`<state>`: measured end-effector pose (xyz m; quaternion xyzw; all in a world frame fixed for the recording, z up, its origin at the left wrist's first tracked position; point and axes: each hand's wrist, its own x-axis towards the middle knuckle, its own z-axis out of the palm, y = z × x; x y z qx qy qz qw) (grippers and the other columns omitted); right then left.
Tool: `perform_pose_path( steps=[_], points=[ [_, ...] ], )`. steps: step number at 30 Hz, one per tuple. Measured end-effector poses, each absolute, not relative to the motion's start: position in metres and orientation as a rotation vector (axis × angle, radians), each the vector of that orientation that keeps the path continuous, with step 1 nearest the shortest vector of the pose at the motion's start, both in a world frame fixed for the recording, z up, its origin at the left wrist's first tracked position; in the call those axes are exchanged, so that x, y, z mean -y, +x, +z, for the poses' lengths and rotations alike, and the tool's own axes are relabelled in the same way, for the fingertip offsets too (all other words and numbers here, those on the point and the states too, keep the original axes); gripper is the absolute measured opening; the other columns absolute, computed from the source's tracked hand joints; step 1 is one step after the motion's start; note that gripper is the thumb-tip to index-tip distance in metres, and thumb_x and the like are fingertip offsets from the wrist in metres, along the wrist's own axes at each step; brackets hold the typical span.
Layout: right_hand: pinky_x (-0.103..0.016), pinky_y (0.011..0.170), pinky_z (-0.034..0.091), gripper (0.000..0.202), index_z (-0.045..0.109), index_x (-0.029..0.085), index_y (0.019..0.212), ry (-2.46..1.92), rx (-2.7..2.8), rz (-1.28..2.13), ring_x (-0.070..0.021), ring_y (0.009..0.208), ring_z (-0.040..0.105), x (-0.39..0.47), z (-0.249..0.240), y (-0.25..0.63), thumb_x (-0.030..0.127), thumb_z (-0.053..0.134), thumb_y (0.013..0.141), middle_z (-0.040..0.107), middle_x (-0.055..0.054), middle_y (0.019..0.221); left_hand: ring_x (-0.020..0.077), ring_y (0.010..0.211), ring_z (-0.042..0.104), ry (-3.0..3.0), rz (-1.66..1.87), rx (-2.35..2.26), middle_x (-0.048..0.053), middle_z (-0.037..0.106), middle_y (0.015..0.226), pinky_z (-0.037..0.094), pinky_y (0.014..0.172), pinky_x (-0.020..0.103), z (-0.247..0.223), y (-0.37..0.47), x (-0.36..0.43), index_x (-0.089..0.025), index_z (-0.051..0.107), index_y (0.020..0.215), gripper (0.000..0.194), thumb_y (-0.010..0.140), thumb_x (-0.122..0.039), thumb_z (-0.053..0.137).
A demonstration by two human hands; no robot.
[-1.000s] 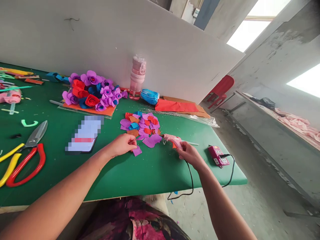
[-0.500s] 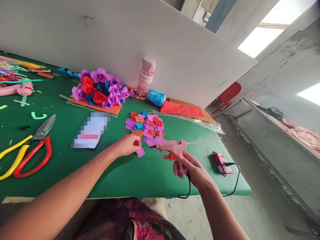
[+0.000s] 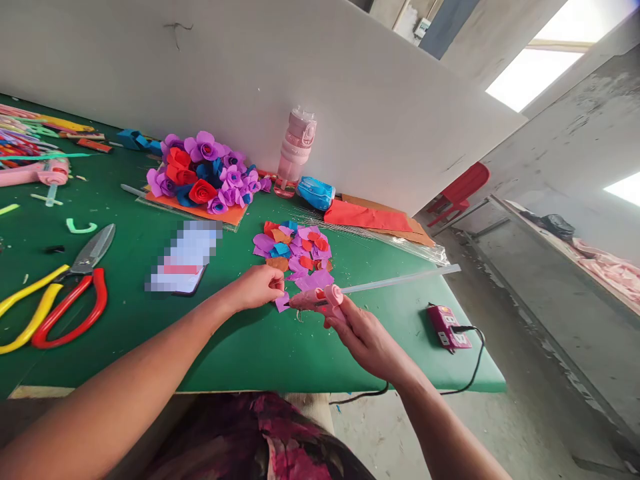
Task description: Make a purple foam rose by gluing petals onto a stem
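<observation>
Paper scrap [image 3: 282, 303] juts below left fingers [image 3: 275, 283] pinching it; right fingers [image 3: 346, 328] clasp glue gun [image 3: 315, 300].

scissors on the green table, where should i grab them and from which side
I'd take the scissors by the red handle, reaching from the near side, probably with the left hand once it is free of the purple piece. They lie flat with the blades pointing away from the person, so this handle lies nearer, and its open loop leaves room for fingers.

The left hand [image 3: 261, 285] pinches paper [image 3: 282, 303]; the right hand [image 3: 369, 339] holds a glue gun [image 3: 320, 302]. A bottle [image 3: 295, 152] stands by the table's back edge.
</observation>
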<state>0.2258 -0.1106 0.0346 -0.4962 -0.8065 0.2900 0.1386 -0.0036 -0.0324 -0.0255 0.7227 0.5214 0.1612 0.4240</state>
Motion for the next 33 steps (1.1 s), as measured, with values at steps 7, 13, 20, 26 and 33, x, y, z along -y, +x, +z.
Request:
perform_pose_path(
  steps=[7,13,20,26,33],
  points=[
    [-0.027,0.064,0.044,0.024,0.048,0.02,0.114,-1.444,2.391,0.777,-0.0194,0.073,0.063,0.1095,0.0324,0.2239,0.029,0.035,0.096,0.068,-0.007,0.091,0.0147,0.059,0.052,1.82,0.411,-1.301,-0.002,0.058,0.057,0.032,0.053,0.024,-0.0267,-0.0041,0.032,-0.019,0.057,0.06,0.005,0.061,-0.02,0.053],
    [-0.026,0.063,0.043,0.025,0.047,0.02,0.116,-1.433,2.419,0.754,-0.0194,0.073,0.063,0.1091,0.0329,0.2216,0.03,0.035,0.096,0.067,-0.006,0.087,0.0144,0.058,0.051,1.827,0.398,-1.291,-0.002,0.058,0.057,0.032,0.053,0.024,-0.0273,-0.004,0.0316,-0.019,0.057,0.06,0.006,0.061,-0.02,0.052],
    [-0.025,0.06,0.041,0.023,0.049,0.021,0.111,-1.447,2.439,0.726,-0.0187,0.069,0.062,0.1096,0.0327,0.2192,0.031,0.033,0.097,0.065,-0.004,0.082,0.0145,0.058,0.05,1.825,0.41,-1.281,-0.001,0.058,0.058,0.031,0.052,0.024,-0.0278,-0.0046,0.0314,-0.019,0.058,0.059,0.006,0.061,-0.02,0.052],
    [-0.025,0.058,0.038,0.022,0.048,0.021,0.11,-1.461,2.461,0.725,-0.0183,0.066,0.059,0.1112,0.034,0.2185,0.031,0.033,0.097,0.064,-0.004,0.08,0.0144,0.058,0.05,1.832,0.4,-1.275,-0.001,0.057,0.058,0.03,0.052,0.024,-0.0289,-0.0049,0.0307,-0.019,0.058,0.06,0.006,0.061,-0.019,0.052],
    [-0.025,0.058,0.035,0.021,0.046,0.021,0.108,-1.496,2.475,0.731,-0.0182,0.064,0.056,0.1108,0.0332,0.2176,0.031,0.032,0.097,0.062,-0.003,0.077,0.0139,0.058,0.049,1.847,0.38,-1.282,-0.002,0.055,0.057,0.029,0.053,0.024,-0.0267,-0.0041,0.0314,-0.018,0.057,0.06,0.006,0.062,-0.019,0.051]
  ],
)
